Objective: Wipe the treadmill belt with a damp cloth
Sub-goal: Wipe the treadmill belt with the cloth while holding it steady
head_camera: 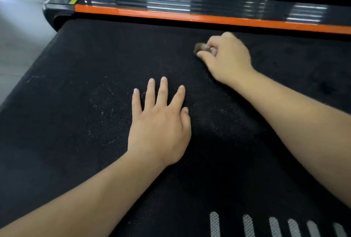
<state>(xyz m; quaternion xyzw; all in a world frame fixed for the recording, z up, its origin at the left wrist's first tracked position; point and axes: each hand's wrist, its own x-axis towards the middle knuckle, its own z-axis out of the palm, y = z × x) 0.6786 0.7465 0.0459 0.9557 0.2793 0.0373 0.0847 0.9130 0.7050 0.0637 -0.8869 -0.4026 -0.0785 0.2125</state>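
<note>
The black textured treadmill belt [79, 123] fills most of the view, with pale dusty marks near its middle. My left hand [159, 123] lies flat on the belt, fingers straight and spread. My right hand [226, 56] is further away, near the far edge of the belt, its fingers curled round a small bunched brownish cloth [201, 47] pressed onto the belt. Most of the cloth is hidden under the hand and it is blurred.
An orange strip [190, 16] and a dark ribbed side rail [171, 1] run along the far edge of the belt. The grey floor [19, 37] lies at the left. White dashed marks [275, 225] sit on the belt at the bottom right.
</note>
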